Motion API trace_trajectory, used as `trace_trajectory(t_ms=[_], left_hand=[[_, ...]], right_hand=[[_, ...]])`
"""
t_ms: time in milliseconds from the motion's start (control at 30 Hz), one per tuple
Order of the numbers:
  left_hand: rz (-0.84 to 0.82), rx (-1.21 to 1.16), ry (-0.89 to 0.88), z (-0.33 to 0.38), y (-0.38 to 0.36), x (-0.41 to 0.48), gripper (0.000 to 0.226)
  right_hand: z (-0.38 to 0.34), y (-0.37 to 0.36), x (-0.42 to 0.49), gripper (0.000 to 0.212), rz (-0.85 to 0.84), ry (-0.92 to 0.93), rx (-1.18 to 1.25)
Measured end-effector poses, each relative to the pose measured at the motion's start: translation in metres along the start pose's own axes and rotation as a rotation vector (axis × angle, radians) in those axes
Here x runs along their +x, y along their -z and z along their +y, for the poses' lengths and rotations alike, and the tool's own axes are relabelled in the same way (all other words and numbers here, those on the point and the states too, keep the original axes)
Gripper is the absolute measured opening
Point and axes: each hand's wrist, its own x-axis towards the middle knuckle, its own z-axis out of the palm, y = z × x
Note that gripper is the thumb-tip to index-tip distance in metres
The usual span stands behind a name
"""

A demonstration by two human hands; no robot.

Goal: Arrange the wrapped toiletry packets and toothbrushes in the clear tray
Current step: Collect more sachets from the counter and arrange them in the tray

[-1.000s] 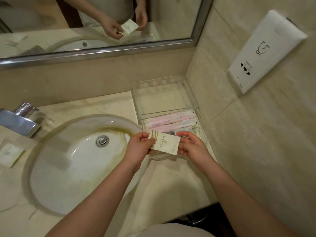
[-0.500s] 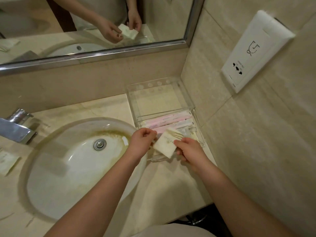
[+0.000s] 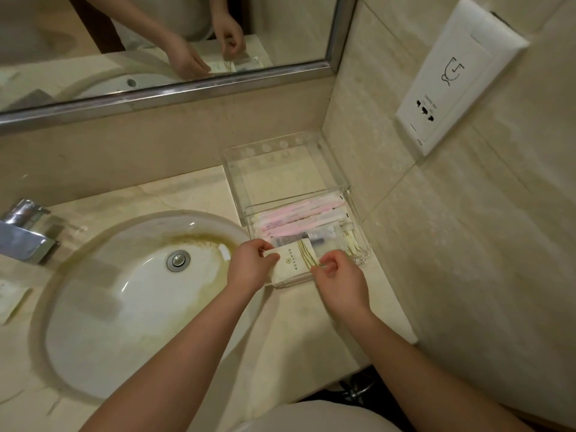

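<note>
A clear acrylic tray [image 3: 358, 213] stands in the counter's right corner. Its front compartment holds pink wrapped toothbrushes [image 3: 299, 215] lying crosswise, and clear and gold-striped packets [image 3: 350, 241] lie in front of them. A cream wrapped packet [image 3: 293, 265] with gold stripes lies low over the tray's front left corner. My left hand [image 3: 251, 266] pinches its left edge and my right hand [image 3: 341, 280] pinches its right edge. The tray's back compartment looks bare.
The oval sink [image 3: 131, 294] fills the counter left of the tray, with a chrome tap [image 3: 23, 232] at far left. Another cream packet [image 3: 9, 299] lies at the left edge. Tiled walls, a mirror [image 3: 162, 42] and a white socket plate [image 3: 458, 73] enclose the corner.
Both hands have lowered the cream packet from in front of the tray down to its front left corner, turning it flat. The camera has drifted slightly.
</note>
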Motion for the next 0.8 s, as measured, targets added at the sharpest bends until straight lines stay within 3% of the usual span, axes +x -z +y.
trace_trajectory(t_ms=[100, 167, 267, 433, 567, 633, 700, 800], left_hand=[[0.062, 0.044, -0.017, 0.002, -0.003, 0.003, 0.011], [0.087, 0.046, -0.03, 0.002, -0.006, 0.004, 0.013], [0.128, 0.039, -0.065, -0.001, -0.008, 0.003, 0.017], [0.195, 0.017, -0.102, -0.007, -0.01, -0.002, 0.021], [0.264, 0.29, -0.51, -0.021, -0.013, -0.022, 0.035], [0.114, 0.482, -0.611, -0.029, -0.019, -0.036, 0.051], [-0.08, 0.621, -0.551, -0.035, -0.023, -0.048, 0.06], [-0.151, 0.721, -0.506, -0.039, -0.028, -0.056, 0.068]], right_hand=[[0.0, -0.008, 0.003, 0.038, 0.063, 0.388, -0.255], [-0.001, -0.015, 0.008, 0.048, 0.004, 0.502, -0.396], [-0.001, -0.026, 0.012, 0.05, -0.073, 0.516, -0.51], [-0.006, -0.033, 0.011, 0.046, -0.008, 0.479, -0.442], [-0.009, -0.039, 0.01, 0.045, 0.011, 0.518, -0.493], [-0.009, -0.038, 0.01, 0.044, 0.016, 0.519, -0.486], [-0.009, -0.038, 0.01, 0.042, 0.014, 0.528, -0.477], [-0.008, -0.036, 0.01, 0.041, -0.01, 0.55, -0.487]])
